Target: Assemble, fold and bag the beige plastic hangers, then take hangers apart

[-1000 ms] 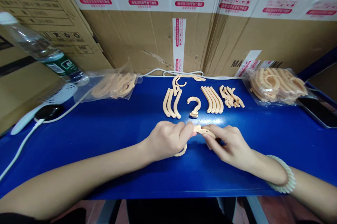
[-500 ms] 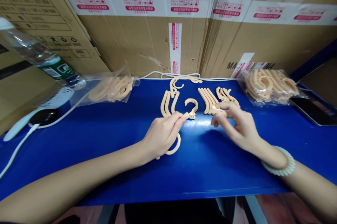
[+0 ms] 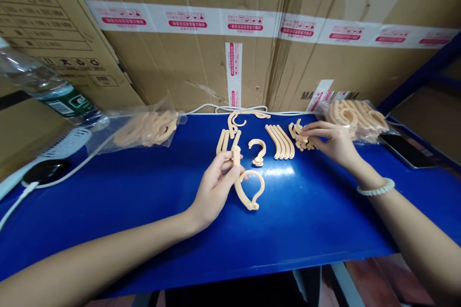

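My left hand [image 3: 218, 187] is closed around a peach-coloured plastic folding hanger [image 3: 243, 196], made up of a curved arm and a rounded hook loop. The hanger's upper end sticks up above my thumb. To the right, my right hand [image 3: 329, 141] reaches over a small pile of short curved hanger pieces [image 3: 298, 130], fingers stretched out and fingertips at the pile. Between the hands lie hanger hooks [image 3: 258, 151], stacked together, and a row of curved hanger arms [image 3: 280, 141]. More hanger arms [image 3: 224, 141] lie behind my left hand, partly hidden.
Another hanger [image 3: 248, 116] lies at the back of the blue table [image 3: 173, 244]. Bags of hanger parts stand left [image 3: 147, 127] and right [image 3: 356, 117]. Around them are a phone [image 3: 406, 151], a bottle [image 3: 61, 93], a brush [image 3: 68, 146], a black charger [image 3: 46, 171] and cardboard boxes [image 3: 194, 62].
My left hand has turned and lifted the hanger, so its loop now shows to the right. My right hand has moved right and away from me, from the arm row to the short pieces.
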A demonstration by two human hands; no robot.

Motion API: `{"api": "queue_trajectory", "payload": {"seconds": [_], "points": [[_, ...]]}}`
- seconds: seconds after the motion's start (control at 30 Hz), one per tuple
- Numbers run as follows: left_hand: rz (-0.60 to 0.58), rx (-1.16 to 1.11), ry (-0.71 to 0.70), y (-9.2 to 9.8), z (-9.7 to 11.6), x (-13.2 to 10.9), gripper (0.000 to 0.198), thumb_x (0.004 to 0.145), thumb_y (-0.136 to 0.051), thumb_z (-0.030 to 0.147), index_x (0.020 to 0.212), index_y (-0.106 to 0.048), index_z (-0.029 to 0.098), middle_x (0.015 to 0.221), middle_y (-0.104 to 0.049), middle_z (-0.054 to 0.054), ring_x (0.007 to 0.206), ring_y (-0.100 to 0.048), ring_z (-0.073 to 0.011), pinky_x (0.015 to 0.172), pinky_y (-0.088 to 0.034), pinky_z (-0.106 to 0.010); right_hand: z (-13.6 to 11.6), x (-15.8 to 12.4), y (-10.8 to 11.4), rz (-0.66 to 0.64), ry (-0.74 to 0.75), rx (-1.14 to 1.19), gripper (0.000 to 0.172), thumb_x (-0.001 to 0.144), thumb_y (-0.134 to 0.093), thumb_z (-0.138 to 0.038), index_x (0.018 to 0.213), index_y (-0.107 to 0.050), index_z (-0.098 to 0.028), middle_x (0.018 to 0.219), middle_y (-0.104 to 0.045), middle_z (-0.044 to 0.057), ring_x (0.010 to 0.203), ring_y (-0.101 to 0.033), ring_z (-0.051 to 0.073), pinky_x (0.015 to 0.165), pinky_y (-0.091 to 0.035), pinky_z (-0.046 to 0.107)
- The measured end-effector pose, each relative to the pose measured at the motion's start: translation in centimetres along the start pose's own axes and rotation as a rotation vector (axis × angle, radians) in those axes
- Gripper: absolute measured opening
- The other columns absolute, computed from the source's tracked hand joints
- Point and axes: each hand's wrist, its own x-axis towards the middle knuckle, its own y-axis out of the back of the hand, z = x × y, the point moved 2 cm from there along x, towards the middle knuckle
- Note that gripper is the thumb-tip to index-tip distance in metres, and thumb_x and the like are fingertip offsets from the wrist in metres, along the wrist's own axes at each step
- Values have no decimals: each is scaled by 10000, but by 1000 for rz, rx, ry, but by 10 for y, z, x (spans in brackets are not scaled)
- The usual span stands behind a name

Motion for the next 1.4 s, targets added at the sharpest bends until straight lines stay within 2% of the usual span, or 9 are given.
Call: {"api": "queue_trajectory", "payload": {"seconds": [0.27,0.43,0.6,0.8,0.9,1.03,1.13,1.23,1.4], "points": [[108,-66,-14,4,4,5,303,885,-667,406,1041,-562,169,870,-710,-35,827,-722,-189,787,-571,-323,18,-5,-5,-119,-23,-52,396,762,-463,-17,914,-786,-189,1033,-772,90,996,-729,240,926,-586,410],[104,-38,-28,2,2,8,364,869,-691,438,1074,-549,173,880,-730,-45,867,-737,-212,799,-575,-332,-48,-5,-12,56,174,-22,371,882,-542,-80,1192,-694,-216,1175,-710,115,1124,-652,252,968,-540,452],[64,2,-14,0,3,5,429,873,-690,474,1151,-558,175,936,-748,-73,921,-735,-240,788,-582,-330,-125,-21,-32,-55,667,-132,346,943,-654,-313,1257,-649,-168,1241,-707,97,1207,-583,247,1008,-489,429],[-15,15,-51,-3,1,0,386,956,-605,392,1273,-515,191,1100,-724,-111,953,-722,-220,779,-595,-313,-132,-31,-42,-44,728,-275,171,984,-586,-191,1100,-712,-190,1082,-757,35,1151,-603,210,1002,-430,384],[96,89,-210,0,-1,1,469,970,-584,317,1400,-403,266,1363,-584,-133,1038,-697,-215,790,-612,-330,-128,-28,-39,-39,657,-232,136,982,-591,-204,1062,-700,-184,953,-747,37,1072,-623,215,960,-421,397],[203,550,-673,3,6,-4,479,923,-618,171,1370,-477,266,1475,-447,-136,1383,-470,-287,1042,-522,-455,-128,-24,-33,0,590,-234,132,986,-592,-239,1064,-678,-178,811,-691,20,884,-624,183,904,-397,409],[23,975,-950,-4,11,-12,352,912,-645,160,1254,-584,217,1362,-588,-121,1374,-476,-309,1200,-284,-600,-130,-25,-32,24,554,-246,119,992,-578,-242,1032,-674,-183,771,-662,2,754,-581,149,871,-370,409],[-116,1160,-1013,-10,11,-15,191,942,-645,226,1130,-641,187,1196,-720,-64,1264,-580,-292,1238,-90,-634,-135,-27,-33,54,544,-251,117,989,-592,-261,971,-675,-181,720,-624,-15,711,-545,137,842,-354,394],[-213,1151,-1073,-13,8,-12,119,995,-548,173,942,-651,147,971,-763,-35,988,-694,-188,1215,-246,-497,-144,-34,-39,72,573,-284,158,996,-587,-260,894,-674,-175,651,-557,-42,669,-491,122,814,-341,377]]}}
